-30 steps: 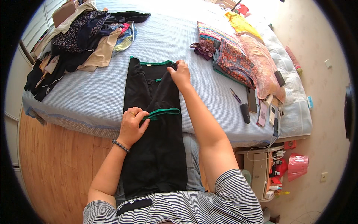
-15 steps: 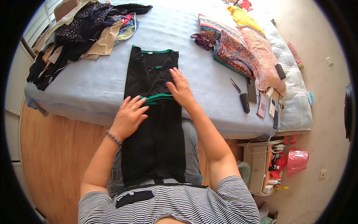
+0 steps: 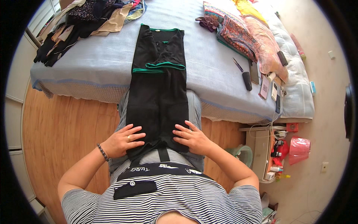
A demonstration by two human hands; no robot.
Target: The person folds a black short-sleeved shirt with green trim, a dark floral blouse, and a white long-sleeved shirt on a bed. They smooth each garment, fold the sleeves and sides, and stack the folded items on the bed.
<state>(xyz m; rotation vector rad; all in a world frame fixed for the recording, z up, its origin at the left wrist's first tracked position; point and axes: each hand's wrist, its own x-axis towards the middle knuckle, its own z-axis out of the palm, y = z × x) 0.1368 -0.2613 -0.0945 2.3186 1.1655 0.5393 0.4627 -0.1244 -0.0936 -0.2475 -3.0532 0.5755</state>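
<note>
A long black garment with green trim [image 3: 158, 86] lies lengthwise from the bed onto my lap, its narrow folded shape running toward my waist. Its green-edged neckline is at the far end, and two green-edged parts lie across its middle, on the bed's front edge. My left hand [image 3: 125, 141] rests on the left side of its near end, fingers spread. On the right side my right hand [image 3: 192, 139] lies with its fingers stretched out over the cloth. Neither hand grasps the fabric.
A heap of loose clothes [image 3: 80, 24] covers the bed's far left. Folded patterned clothes [image 3: 237, 41] and a pink pillow [image 3: 263, 41] are at the right. Phones [image 3: 264, 87], a pen [image 3: 238, 64] and a black case [image 3: 247, 81] lie near the edge. A bedside cabinet [image 3: 261, 149] stands below.
Both hands have drawn back from the garment's middle to its near end, onto my lap. The green-edged parts now lie flatter across it. The view has shifted slightly.
</note>
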